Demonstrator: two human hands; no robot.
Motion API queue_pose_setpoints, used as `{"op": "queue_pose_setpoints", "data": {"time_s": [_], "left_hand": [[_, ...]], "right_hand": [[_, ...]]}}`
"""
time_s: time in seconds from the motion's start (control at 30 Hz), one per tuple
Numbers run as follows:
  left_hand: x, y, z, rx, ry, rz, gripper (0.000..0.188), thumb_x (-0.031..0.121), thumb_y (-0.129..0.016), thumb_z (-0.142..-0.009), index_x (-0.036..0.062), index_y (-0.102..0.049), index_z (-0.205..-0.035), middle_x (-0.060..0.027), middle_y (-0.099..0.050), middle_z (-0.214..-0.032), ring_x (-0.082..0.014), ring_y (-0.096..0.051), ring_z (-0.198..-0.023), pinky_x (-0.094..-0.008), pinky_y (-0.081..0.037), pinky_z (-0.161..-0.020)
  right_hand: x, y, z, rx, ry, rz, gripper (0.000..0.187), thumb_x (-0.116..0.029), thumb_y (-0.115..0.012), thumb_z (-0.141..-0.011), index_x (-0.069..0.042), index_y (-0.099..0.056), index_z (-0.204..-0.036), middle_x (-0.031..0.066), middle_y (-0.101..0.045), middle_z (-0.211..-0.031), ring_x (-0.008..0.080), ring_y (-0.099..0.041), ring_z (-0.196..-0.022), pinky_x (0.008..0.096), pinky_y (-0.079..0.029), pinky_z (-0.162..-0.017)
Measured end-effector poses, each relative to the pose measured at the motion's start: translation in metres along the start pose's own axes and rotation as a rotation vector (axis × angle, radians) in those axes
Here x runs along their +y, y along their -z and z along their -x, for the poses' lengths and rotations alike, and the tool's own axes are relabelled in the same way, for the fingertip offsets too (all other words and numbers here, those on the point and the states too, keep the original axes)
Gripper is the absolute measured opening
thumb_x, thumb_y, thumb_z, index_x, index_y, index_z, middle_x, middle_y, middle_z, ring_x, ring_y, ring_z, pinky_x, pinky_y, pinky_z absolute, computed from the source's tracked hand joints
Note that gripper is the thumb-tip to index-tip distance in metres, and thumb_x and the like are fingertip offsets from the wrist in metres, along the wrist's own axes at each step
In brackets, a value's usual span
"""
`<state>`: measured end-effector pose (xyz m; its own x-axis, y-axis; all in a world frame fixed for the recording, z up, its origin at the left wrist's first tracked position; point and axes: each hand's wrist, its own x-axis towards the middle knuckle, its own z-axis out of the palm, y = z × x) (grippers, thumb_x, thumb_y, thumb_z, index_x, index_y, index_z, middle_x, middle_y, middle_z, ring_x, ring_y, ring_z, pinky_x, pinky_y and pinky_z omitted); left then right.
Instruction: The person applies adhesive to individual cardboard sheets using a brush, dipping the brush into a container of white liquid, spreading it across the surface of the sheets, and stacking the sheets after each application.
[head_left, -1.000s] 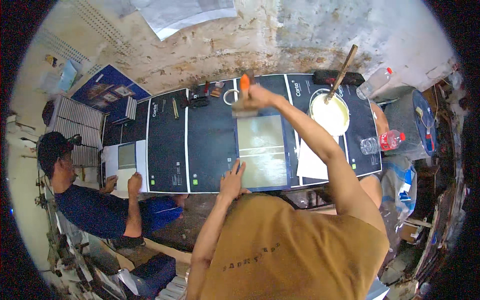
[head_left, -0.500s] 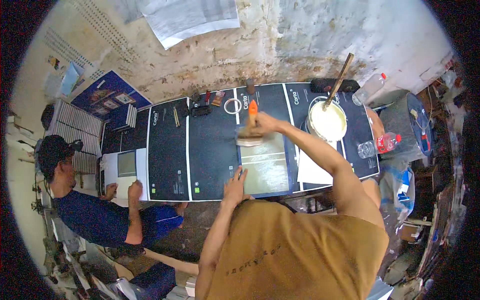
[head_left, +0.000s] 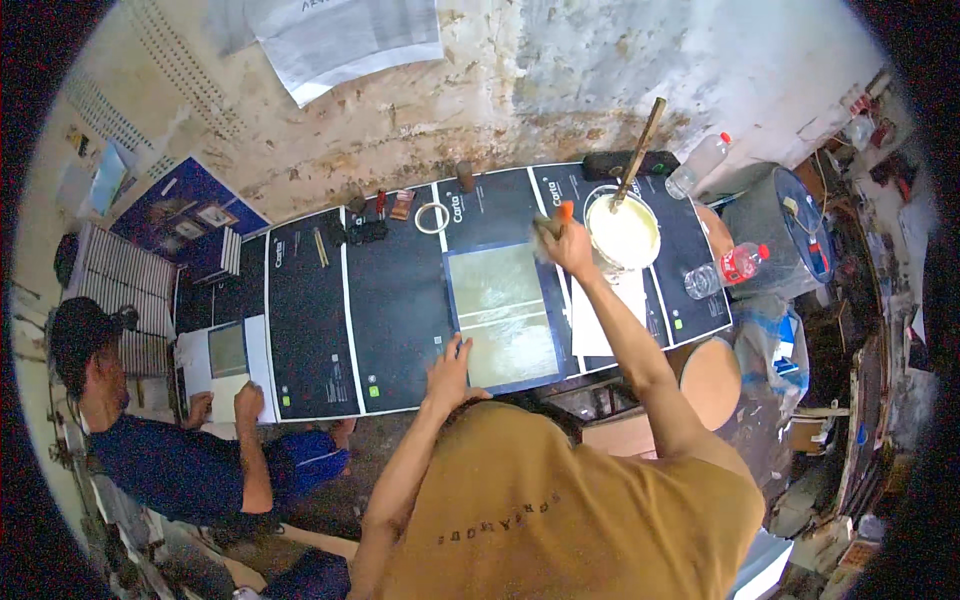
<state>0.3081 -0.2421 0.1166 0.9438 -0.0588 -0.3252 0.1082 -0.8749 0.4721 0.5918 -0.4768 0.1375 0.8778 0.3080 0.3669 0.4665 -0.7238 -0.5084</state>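
Note:
In my right hand (head_left: 571,247) is a paintbrush (head_left: 566,210) with an orange handle end, my fingers closed around it. It is in the air just left of a white bucket (head_left: 655,236) of cream-coloured paste, in which a wooden stick (head_left: 640,150) leans. In front of me lies a blue-edged sheet (head_left: 449,300) carrying two greyish-beige panels with a wet shine, split by pale strips. My left hand (head_left: 449,374) rests with fingers spread at the sheet's lower left edge. White paper (head_left: 600,320) lies right of the sheet.
A co-worker (head_left: 165,435) at the left handles a similar smaller panel (head_left: 227,349). A tape roll (head_left: 431,218) and small items lie along the table's back. Plastic bottles (head_left: 728,264) stand or lie at the right, beside a grey drum (head_left: 765,235). Stacked books (head_left: 125,300) line the left.
My right hand has lifted the brush off the sheet's upper part and carried it right, toward the bucket. My left hand stays at the sheet's edge. The whole view has shifted slightly.

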Motion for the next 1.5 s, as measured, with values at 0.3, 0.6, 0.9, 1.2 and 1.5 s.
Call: {"op": "queue_pose_setpoints", "data": {"time_s": [0.3,0.6,0.9,1.2,1.5], "left_hand": [[-0.006,0.002,0.004,0.01,-0.019,0.056,0.123,0.044,-0.096,-0.049,0.0108,-0.034,-0.15,-0.0114,-0.026,-0.158,-0.0385,-0.041,-0.136,-0.0572,-0.045,-0.102],[-0.014,-0.002,-0.001,0.038,-0.11,0.044,0.121,0.052,-0.092,-0.052,0.006,-0.035,-0.149,-0.0181,-0.029,-0.155,-0.0417,-0.046,-0.131,-0.055,-0.047,-0.099],[-0.021,-0.003,0.004,0.083,-0.184,0.013,0.119,0.053,-0.09,-0.057,0.0033,-0.033,-0.148,-0.0197,-0.03,-0.153,-0.0434,-0.049,-0.127,-0.055,-0.048,-0.096],[-0.014,0.009,0.005,0.019,-0.189,-0.018,0.116,0.053,-0.089,-0.061,-0.0013,-0.032,-0.147,-0.0241,-0.029,-0.153,-0.0456,-0.047,-0.129,-0.05,-0.045,-0.104],[-0.017,0.001,0.003,0.062,-0.221,-0.028,0.117,0.058,-0.086,-0.061,-0.0008,-0.034,-0.148,-0.0252,-0.032,-0.152,-0.0452,-0.046,-0.131,-0.0486,-0.044,-0.106]], "right_hand": [[-0.035,-0.014,0.106,-0.108,-0.137,-0.407,0.033,-0.036,-0.071,-0.083,-0.005,-0.059,-0.08,0.0106,-0.059,-0.072,0.027,-0.062,-0.071,0.0412,-0.048,-0.066],[-0.093,-0.002,0.132,0.102,-0.315,-0.54,0.027,-0.025,-0.075,-0.085,-0.003,-0.061,-0.091,0.0077,-0.066,-0.082,0.0171,-0.062,-0.076,0.0346,-0.05,-0.069],[-0.067,0.081,0.188,0.474,-0.624,-0.178,0.025,-0.024,-0.073,-0.087,-0.002,-0.06,-0.085,0.0097,-0.062,-0.07,0.0155,-0.058,-0.064,0.0332,-0.048,-0.061],[-0.118,0.024,0.235,0.127,-0.687,-0.144,0.043,-0.046,-0.067,-0.088,-0.004,-0.062,-0.08,0.0192,-0.066,-0.071,0.0338,-0.068,-0.068,0.0445,-0.051,-0.061],[-0.175,0.023,0.216,0.16,-0.441,-0.212,0.043,-0.045,-0.068,-0.087,-0.003,-0.061,-0.08,0.0157,-0.065,-0.068,0.0301,-0.066,-0.063,0.0416,-0.051,-0.059]]}}
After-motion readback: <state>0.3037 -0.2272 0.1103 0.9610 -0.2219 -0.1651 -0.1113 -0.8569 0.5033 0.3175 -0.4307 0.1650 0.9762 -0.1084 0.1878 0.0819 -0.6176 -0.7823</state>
